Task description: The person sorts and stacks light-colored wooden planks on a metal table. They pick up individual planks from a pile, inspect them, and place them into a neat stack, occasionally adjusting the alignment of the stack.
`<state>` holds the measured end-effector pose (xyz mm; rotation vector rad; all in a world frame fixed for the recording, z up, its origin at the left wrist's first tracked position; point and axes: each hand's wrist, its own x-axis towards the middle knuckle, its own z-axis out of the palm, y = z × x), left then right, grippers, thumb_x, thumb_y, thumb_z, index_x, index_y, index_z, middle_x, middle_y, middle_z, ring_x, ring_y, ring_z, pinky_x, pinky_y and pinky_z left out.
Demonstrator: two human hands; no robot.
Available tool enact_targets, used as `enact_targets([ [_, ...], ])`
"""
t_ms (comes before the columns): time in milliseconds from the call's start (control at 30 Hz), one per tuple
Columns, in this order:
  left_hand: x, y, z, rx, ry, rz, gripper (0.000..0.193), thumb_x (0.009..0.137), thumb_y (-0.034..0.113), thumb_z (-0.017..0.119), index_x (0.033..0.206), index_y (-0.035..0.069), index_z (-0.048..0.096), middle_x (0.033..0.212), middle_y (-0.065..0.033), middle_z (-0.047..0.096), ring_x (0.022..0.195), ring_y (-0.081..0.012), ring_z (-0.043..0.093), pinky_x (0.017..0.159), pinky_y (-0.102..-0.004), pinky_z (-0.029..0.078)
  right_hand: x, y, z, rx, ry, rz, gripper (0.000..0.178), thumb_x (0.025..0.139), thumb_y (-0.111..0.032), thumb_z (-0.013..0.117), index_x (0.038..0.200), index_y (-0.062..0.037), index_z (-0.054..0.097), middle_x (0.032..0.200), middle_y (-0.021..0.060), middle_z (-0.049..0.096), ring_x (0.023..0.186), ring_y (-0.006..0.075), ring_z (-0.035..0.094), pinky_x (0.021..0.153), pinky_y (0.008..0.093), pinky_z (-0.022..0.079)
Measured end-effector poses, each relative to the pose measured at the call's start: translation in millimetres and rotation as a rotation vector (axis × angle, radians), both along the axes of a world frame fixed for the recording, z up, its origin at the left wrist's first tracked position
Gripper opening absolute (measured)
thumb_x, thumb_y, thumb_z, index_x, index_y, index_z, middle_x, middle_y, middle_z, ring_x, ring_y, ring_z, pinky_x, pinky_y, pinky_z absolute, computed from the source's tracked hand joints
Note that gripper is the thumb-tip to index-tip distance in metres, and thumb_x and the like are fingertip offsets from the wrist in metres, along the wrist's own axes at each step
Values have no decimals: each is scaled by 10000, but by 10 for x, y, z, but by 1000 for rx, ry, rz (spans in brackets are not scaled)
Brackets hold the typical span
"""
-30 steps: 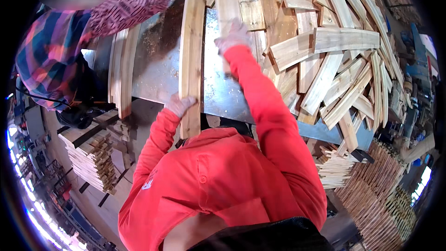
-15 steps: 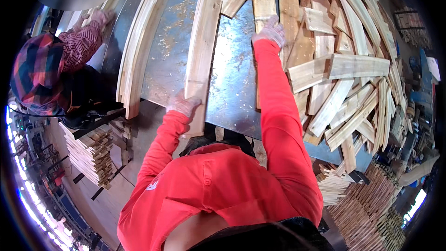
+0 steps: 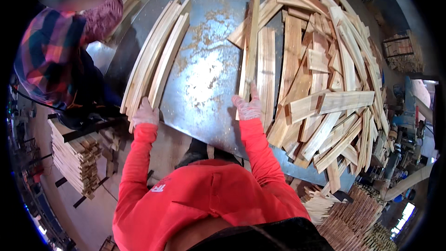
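My left hand (image 3: 146,113), in a pale glove, is closed at the near end of a wooden board (image 3: 171,58) that lies just right of a row of similar boards (image 3: 147,60) on the metal table (image 3: 204,60). Fingers of this hand also touch the row's near end. My right hand (image 3: 247,108), also gloved, grips the near end of another long board (image 3: 251,37) tipped on its edge, thumb on one side and fingers on the other. Right beside it lies a wide flat board (image 3: 266,74).
A big heap of loose boards (image 3: 346,100) covers the table's right side. At the left a co-worker in a plaid garment (image 3: 49,60) reaches over more boards. Stacked boards stand below at left (image 3: 76,155) and at lower right (image 3: 353,214). Sawdust lies on the metal.
My left hand has carried its board left beside the row. My right hand has come back toward me, and its board is now tipped on edge and farther left. The view has shifted.
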<state>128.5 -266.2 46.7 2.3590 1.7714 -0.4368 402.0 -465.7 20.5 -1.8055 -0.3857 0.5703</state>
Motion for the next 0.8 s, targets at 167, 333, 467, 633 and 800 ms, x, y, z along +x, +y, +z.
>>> enact_targets([
  [167, -72, 78, -165, -1, -94, -30, 672, 824, 310, 670, 1377, 118, 338, 1157, -183, 615, 986, -395, 624, 791, -509, 507, 1481, 1442, 1563, -45, -300, 11, 859, 803, -458, 673, 1427, 30, 343, 1432, 253, 414, 1323, 370, 416, 1100, 415, 335],
  [333, -179, 123, -303, 141, -233, -159, 687, 845, 285, 651, 1406, 96, 304, 1175, -198, 586, 1008, -406, 603, 756, -509, 508, 2525, 2274, 1926, -478, -535, -65, 1081, 752, -710, 585, 1481, -8, 205, 1416, 322, 373, 1329, 426, 389, 1047, 464, 378],
  [467, -187, 32, 30, 138, -296, -87, 723, 786, 165, 712, 1395, 83, 331, 1212, -223, 546, 969, -424, 601, 768, -481, 516, 1519, 1974, 728, -874, -226, -83, 1210, 734, -728, 608, 1511, -29, -4, 1508, 348, 135, 1341, 440, 356, 1036, 527, 383],
  [633, -189, 218, -10, 493, -101, -274, 905, 644, 262, 807, 1402, 69, 352, 1379, -253, 386, 1232, -408, 427, 1000, -487, 370, 1424, 2323, -106, -1045, -271, -179, 1179, 703, -593, 705, 1505, -38, 42, 1516, 306, 155, 1390, 419, 269, 1116, 491, 252],
  [800, 165, 110, -21, 414, -475, -510, 878, 651, 275, 817, 1378, 29, 391, 1334, -261, 448, 1190, -397, 481, 990, -460, 408, 1309, 1921, -166, -753, -122, -271, 1135, 635, -316, 810, 1460, 9, 102, 1428, 295, 264, 1266, 411, 402, 1049, 432, 384],
])
